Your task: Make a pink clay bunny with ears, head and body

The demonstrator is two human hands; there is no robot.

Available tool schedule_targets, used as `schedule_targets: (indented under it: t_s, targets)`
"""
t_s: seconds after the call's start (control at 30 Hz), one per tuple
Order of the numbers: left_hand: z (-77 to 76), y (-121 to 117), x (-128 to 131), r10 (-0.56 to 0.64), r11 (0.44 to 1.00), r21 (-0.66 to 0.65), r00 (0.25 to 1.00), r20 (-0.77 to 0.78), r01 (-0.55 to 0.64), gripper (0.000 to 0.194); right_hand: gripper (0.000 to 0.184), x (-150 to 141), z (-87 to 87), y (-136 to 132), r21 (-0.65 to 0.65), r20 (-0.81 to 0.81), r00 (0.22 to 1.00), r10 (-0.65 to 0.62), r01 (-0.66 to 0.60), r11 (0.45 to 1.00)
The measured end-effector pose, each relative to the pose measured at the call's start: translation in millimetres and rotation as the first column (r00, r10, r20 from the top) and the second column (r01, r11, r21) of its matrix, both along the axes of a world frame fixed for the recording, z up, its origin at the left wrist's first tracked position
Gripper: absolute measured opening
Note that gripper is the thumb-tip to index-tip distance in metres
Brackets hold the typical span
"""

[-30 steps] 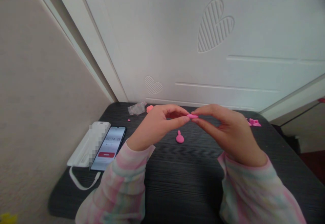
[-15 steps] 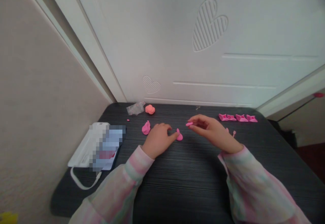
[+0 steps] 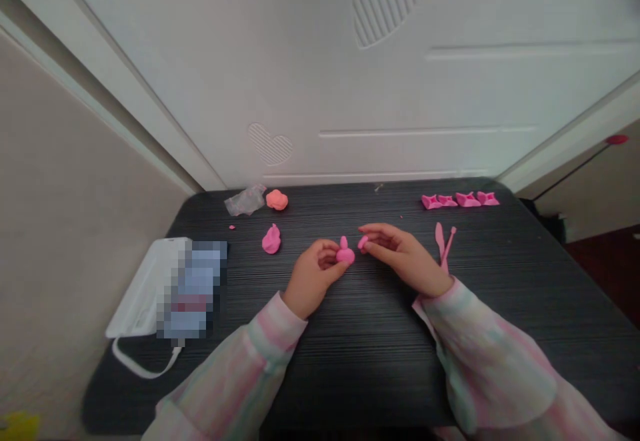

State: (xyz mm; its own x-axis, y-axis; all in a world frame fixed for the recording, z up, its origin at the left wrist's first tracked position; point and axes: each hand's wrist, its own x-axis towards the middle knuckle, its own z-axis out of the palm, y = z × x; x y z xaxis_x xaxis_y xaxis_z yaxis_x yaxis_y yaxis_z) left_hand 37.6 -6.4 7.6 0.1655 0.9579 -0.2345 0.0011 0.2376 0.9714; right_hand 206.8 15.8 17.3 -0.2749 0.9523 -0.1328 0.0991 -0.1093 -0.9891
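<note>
My left forearm [image 3: 240, 364] and right forearm [image 3: 500, 358] slant inward, bringing my hands near each other, not touching. My left hand [image 3: 310, 276] curls, its thumb [image 3: 337, 272] pointing rightward; my right hand [image 3: 404, 254] (palm turned inward) pinches, fingers [image 3: 383, 230] stretched above its thumb.

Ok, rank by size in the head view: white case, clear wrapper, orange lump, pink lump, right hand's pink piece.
White case
Clear wrapper
Orange lump and pink lump: too alike to rank
Pink piece in the right hand
</note>
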Motion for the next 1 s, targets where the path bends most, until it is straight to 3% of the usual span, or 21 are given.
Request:
schedule_targets:
  t_s: [0.1, 0.3, 1.0]
  targets:
    - [2.3, -4.4, 3.6, -0.001, 0.995, -0.094, 0.986, 0.164, 0.017, 0.026, 0.026, -2.4, 2.4, -4.2, -0.013, -0.054, 0.998, -0.017, 0.016, 1.0]
    - [2.3, -7.2, 7.0, 0.0, 0.992, -0.121, 0.971, 0.239, 0.03, 0.026, 0.02, -3.2, 5.1, -7.1, 0.008, -0.012, 1.0, 0.001, -0.001, 1.0]
    - [0.4, -7.7, 7.2, -0.004, 0.993, -0.115, 0.961, 0.276, 0.037, 0.028, 0.018, -5.8, 5.8, -7.3, 0.073, 0.079, 0.997, 0.019, -0.025, 0.997]
